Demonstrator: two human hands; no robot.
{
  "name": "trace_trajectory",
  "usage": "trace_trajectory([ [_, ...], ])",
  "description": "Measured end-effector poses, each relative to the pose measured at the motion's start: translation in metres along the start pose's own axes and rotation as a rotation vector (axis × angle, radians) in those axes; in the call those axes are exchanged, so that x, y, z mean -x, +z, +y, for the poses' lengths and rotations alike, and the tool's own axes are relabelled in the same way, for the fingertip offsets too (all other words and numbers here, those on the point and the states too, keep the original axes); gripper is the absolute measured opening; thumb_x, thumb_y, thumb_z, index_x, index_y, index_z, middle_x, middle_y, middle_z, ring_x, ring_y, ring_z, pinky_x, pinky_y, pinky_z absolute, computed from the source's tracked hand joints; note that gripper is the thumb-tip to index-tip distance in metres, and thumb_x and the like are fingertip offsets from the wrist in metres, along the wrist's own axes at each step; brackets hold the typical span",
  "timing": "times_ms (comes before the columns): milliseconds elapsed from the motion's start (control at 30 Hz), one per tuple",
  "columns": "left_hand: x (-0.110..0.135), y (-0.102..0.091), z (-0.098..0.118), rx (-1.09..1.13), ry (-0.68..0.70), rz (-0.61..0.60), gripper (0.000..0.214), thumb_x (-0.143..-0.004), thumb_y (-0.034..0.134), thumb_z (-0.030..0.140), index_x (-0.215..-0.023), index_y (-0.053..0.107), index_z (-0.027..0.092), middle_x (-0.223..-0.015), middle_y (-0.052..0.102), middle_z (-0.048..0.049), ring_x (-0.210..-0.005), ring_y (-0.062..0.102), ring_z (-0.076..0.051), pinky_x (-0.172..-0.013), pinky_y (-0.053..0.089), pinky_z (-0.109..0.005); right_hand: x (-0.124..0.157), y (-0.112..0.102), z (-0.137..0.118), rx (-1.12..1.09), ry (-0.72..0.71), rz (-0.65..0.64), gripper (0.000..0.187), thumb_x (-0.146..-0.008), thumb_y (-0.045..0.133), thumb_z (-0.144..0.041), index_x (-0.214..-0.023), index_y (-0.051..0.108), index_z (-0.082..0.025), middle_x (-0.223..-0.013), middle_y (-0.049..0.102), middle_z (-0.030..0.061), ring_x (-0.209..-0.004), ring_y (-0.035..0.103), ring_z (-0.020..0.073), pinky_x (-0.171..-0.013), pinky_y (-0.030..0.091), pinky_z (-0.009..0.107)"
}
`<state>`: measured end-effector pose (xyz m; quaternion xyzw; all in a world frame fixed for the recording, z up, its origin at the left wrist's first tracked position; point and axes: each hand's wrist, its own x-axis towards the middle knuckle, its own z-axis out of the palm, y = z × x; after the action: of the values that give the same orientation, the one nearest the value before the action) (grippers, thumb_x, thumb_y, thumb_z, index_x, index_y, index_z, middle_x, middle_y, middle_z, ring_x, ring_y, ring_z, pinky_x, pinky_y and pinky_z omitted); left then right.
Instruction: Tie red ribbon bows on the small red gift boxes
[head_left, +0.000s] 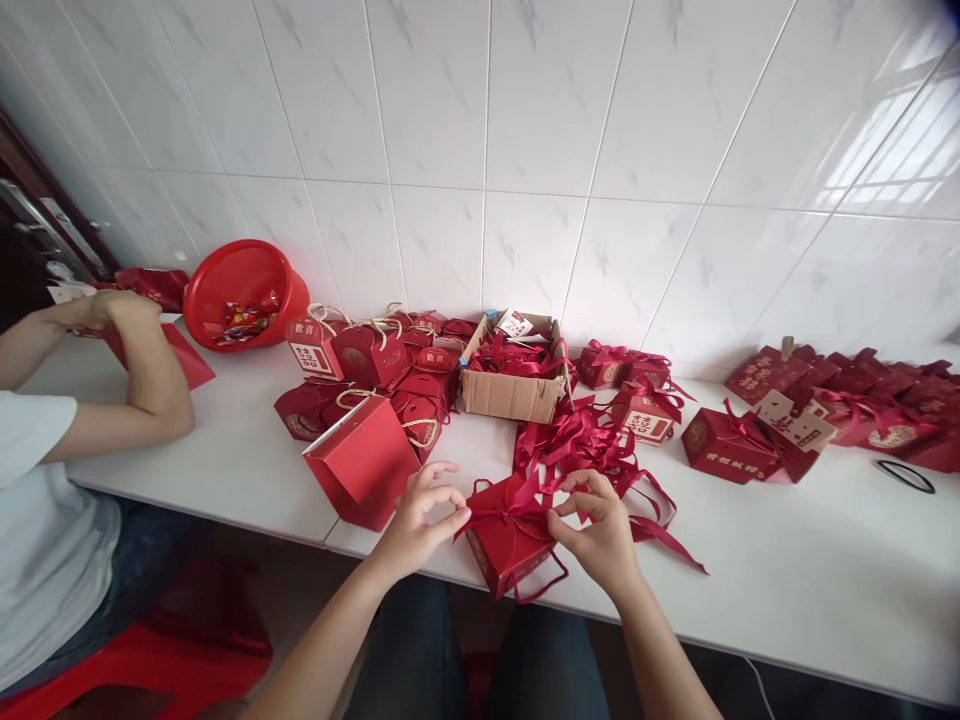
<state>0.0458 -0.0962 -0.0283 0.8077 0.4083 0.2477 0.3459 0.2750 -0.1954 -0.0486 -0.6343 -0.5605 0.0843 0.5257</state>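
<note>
A small red gift box (506, 555) rests at the table's front edge with a red ribbon (510, 508) across its top, looped near the middle. My left hand (420, 515) pinches the ribbon on the box's left side, thumb and index finger together and the other fingers raised. On the right side, my right hand (596, 530) pinches the ribbon in the same way. A thin red cord hangs from the box's lower right. Just behind lies a heap of loose red ribbons (574, 440). A larger plain red box (366, 465) stands left of my left hand.
Behind are a cardboard carton (510, 393) holding red pieces and several rope-handled red boxes (371, 355). Finished-looking red boxes (731, 445) and a black loop (906, 477) lie rightward. At left, a red basin (296, 300) holds wrapped sweets; a co-worker's arm (154, 390) rests nearby.
</note>
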Motion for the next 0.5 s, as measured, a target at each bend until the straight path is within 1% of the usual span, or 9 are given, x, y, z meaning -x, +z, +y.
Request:
trace_trajectory([
  [133,0.004,0.002,0.001,0.009,-0.021,0.031,0.019,-0.078,0.058,0.039,-0.07,0.064,0.023,-0.132,0.046,-0.0057,-0.131,0.032,-0.034,-0.108,0.019,-0.058,0.002,0.0,0.001,-0.017,0.033,-0.009,0.018,-0.072,0.065,-0.027,-0.057,0.059,-0.02,-0.091,0.057,0.0053,-0.089,0.055,0.0229,-0.082,0.041,0.037],
  [200,0.01,0.006,-0.002,0.157,-0.008,-0.009,0.018,-0.08,0.057,0.04,-0.077,0.064,0.024,-0.133,0.048,-0.0046,-0.13,0.036,-0.031,-0.11,0.023,-0.053,0.007,-0.002,0.007,-0.083,0.067,-0.032,0.015,-0.075,0.064,-0.032,-0.067,0.06,-0.021,-0.092,0.058,0.0058,-0.09,0.057,0.0232,-0.083,0.042,0.037],
  [233,0.015,0.008,-0.005,0.266,-0.012,-0.04,0.018,-0.082,0.056,0.041,-0.086,0.065,0.026,-0.134,0.048,-0.0042,-0.129,0.04,-0.029,-0.109,0.027,-0.049,0.012,-0.003,0.013,-0.149,0.079,-0.052,0.015,-0.077,0.064,-0.036,-0.076,0.061,-0.021,-0.095,0.059,0.0066,-0.094,0.057,0.0242,-0.085,0.043,0.038],
  [267,0.02,0.011,-0.01,0.38,-0.027,-0.065,0.022,-0.084,0.054,0.042,-0.098,0.063,0.028,-0.135,0.049,-0.004,-0.127,0.043,-0.027,-0.108,0.032,-0.045,0.018,-0.002,0.019,-0.235,0.084,-0.063,0.021,-0.079,0.062,-0.041,-0.087,0.06,-0.022,-0.099,0.06,0.0079,-0.099,0.057,0.0258,-0.087,0.042,0.04],
  [333,0.031,0.019,-0.02,0.559,-0.086,-0.064,0.039,-0.086,0.052,0.042,-0.123,0.051,0.032,-0.137,0.048,-0.0047,-0.122,0.049,-0.024,-0.104,0.039,-0.04,0.035,0.001,0.034,-0.453,0.062,-0.053,0.044,-0.082,0.052,-0.056,-0.113,0.051,-0.025,-0.119,0.056,0.0123,-0.116,0.051,0.0307,-0.094,0.04,0.047],
  [367,0.037,0.023,-0.026,0.596,-0.111,-0.029,0.045,-0.086,0.052,0.042,-0.129,0.045,0.032,-0.139,0.047,-0.0053,-0.121,0.051,-0.024,-0.102,0.042,-0.039,0.044,0.005,0.04,-0.536,0.042,0.039,0.056,-0.082,0.043,-0.065,-0.12,0.046,-0.025,-0.127,0.051,0.0142,-0.123,0.046,0.0332,-0.097,0.037,0.051],
  [433,0.046,0.032,-0.036,0.569,-0.124,0.044,0.051,-0.086,0.053,0.042,-0.133,0.041,0.03,-0.142,0.044,-0.0067,-0.124,0.049,-0.024,-0.101,0.043,-0.037,0.064,0.016,0.045,-0.518,0.018,0.189,0.071,-0.077,0.047,-0.069,-0.133,0.035,-0.026,-0.14,0.039,0.0155,-0.131,0.035,0.0364,-0.101,0.03,0.057],
  [467,0.05,0.036,-0.04,0.519,-0.11,0.069,0.051,-0.086,0.053,0.042,-0.134,0.041,0.029,-0.143,0.042,-0.0069,-0.126,0.046,-0.024,-0.102,0.042,-0.038,0.073,0.024,0.044,-0.442,0.014,0.228,0.08,-0.074,0.055,-0.067,-0.138,0.03,-0.026,-0.144,0.032,0.0158,-0.133,0.03,0.0374,-0.102,0.027,0.059],
  [500,0.053,0.041,-0.043,0.453,-0.085,0.082,0.051,-0.086,0.052,0.041,-0.134,0.041,0.028,-0.143,0.043,-0.007,-0.129,0.043,-0.024,-0.104,0.04,-0.038,0.08,0.032,0.04,-0.339,0.013,0.227,0.091,-0.069,0.064,-0.062,-0.142,0.023,-0.026,-0.147,0.026,0.0161,-0.135,0.025,0.0382,-0.104,0.025,0.06],
])
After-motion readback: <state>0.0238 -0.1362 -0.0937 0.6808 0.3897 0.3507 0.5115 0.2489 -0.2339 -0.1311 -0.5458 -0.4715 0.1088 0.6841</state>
